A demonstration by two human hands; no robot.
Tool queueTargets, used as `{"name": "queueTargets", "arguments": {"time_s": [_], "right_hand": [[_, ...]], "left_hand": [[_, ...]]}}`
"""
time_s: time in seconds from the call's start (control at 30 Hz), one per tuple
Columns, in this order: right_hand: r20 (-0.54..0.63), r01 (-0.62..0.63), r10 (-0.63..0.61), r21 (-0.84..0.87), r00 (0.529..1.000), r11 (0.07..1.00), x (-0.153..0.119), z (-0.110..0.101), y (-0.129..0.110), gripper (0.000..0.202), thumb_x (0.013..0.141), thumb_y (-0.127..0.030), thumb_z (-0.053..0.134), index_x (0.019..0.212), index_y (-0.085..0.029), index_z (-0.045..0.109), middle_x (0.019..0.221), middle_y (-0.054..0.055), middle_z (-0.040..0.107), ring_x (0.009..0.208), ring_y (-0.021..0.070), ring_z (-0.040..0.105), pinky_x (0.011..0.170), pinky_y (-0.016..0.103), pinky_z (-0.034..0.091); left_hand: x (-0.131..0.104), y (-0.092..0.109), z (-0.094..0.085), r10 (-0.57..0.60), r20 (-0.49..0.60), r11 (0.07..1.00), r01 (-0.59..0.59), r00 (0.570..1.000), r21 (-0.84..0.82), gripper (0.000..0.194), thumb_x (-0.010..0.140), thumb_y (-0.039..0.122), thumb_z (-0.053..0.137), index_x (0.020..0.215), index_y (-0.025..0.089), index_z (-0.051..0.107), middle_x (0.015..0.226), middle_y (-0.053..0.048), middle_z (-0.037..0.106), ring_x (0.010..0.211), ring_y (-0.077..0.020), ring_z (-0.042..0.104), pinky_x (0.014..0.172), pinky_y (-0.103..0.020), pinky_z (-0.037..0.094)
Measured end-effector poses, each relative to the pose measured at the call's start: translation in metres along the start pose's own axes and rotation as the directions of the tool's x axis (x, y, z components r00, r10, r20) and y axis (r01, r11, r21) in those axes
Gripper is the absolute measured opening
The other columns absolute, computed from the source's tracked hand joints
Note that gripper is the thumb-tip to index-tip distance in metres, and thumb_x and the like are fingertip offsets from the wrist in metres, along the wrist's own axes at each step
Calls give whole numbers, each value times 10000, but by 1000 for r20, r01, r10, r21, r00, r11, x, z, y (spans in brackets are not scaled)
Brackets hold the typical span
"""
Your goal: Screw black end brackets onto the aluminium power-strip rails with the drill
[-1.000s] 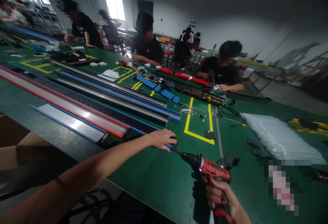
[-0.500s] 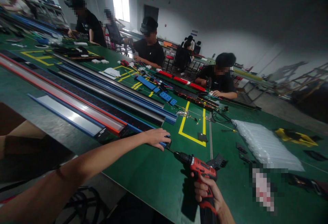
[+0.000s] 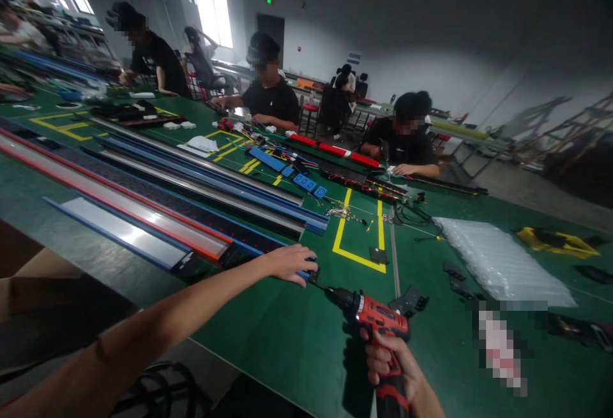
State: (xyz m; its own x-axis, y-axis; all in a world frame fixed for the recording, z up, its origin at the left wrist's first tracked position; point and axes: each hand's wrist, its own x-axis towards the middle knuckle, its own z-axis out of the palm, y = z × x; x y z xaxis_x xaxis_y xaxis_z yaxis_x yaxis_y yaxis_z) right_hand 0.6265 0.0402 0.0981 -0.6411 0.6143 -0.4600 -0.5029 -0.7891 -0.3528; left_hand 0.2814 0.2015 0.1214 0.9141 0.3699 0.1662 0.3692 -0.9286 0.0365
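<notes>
My right hand (image 3: 397, 360) is closed around the handle of a red and black cordless drill (image 3: 382, 317). The drill points left, and its long thin bit reaches the near end of a black rail with blue edges (image 3: 256, 247). Over that end, my left hand (image 3: 292, 263) curls its fingers, gripping the rail against the green table. A small dark piece shows at the rail's tip beside my fingertips; its details are too small to make out. A small white light shows on the drill near the trigger.
Alongside lie an orange-edged rail (image 3: 191, 234), a short blue-edged panel (image 3: 124, 230) and several long profiles (image 3: 215, 179). Black brackets (image 3: 410, 302) are behind the drill. Bubble wrap (image 3: 502, 261) lies to the right. Co-workers (image 3: 271, 96) sit across the table.
The view has shifted slightly. Both hands keep their places at the rail's end and on the drill. The drill's small light now shows bright. A co-worker opposite has lowered a dark tool.
</notes>
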Motion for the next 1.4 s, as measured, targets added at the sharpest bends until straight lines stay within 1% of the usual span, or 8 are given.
{"name": "queueTargets", "arguments": {"time_s": [0.2,0.33,0.47,0.63,0.93,1.07,1.2,1.4], "right_hand": [[-18,-8,8,21,1000,1000,-1,-4,1,226,808,-334,742,888,-144,650,489,-134,309,418,42,186,476,234,438],[-29,-3,5,47,1000,999,-3,-6,2,243,810,-328,732,956,-148,657,498,-134,315,418,41,172,470,227,427],[-33,10,-9,31,999,999,-3,-5,3,286,807,-328,733,1021,-159,647,501,-139,301,410,43,170,472,221,425],[-36,-13,14,28,999,1000,-3,-3,2,249,787,-333,748,932,-157,648,495,-140,279,408,40,156,463,220,422],[-109,-19,20,4,994,1000,-5,5,-4,213,791,-316,745,879,-137,668,483,-134,286,411,44,186,451,241,437],[-150,-14,7,-48,989,999,-8,13,-9,199,788,-303,743,877,-140,671,482,-128,298,404,51,243,455,256,449],[-226,-11,-16,-119,974,993,-11,29,-11,191,786,-283,744,892,-144,668,480,-118,338,392,63,327,456,268,462],[-292,-10,-67,-253,954,968,-15,55,-10,194,760,-285,771,793,-147,640,464,-94,416,384,91,435,458,288,483]], "left_hand": [[0,0,2,-14,-7,1000,14,1000,-10,507,799,563,717,1166,243,574,1253,-119,583,1005,-258,600,827,-341,442],[-1,-1,4,-17,-8,1000,17,1000,-20,510,789,560,729,1157,244,574,1261,-120,575,1011,-260,593,824,-340,438],[-1,-1,3,-14,-14,1000,14,1000,-26,512,779,554,742,1153,245,579,1253,-117,575,1005,-258,589,821,-339,435],[0,0,0,-25,1,999,25,1000,-33,502,789,544,738,1158,245,572,1249,-118,576,1009,-261,589,824,-340,434],[0,0,-1,-23,4,999,23,1000,-29,476,813,561,705,1149,248,579,1219,-109,589,974,-252,592,795,-328,427],[0,0,-1,-21,25,1000,21,999,-21,466,838,564,674,1160,246,564,1226,-111,582,1000,-255,585,803,-327,423],[0,0,-3,-27,33,1000,28,999,-15,457,845,566,665,1160,251,563,1227,-108,579,998,-250,582,806,-327,420],[-1,0,-2,-3,2,1000,3,1000,-5,465,841,568,669,1156,241,569,1220,-111,581,970,-249,580,798,-332,417]]}}
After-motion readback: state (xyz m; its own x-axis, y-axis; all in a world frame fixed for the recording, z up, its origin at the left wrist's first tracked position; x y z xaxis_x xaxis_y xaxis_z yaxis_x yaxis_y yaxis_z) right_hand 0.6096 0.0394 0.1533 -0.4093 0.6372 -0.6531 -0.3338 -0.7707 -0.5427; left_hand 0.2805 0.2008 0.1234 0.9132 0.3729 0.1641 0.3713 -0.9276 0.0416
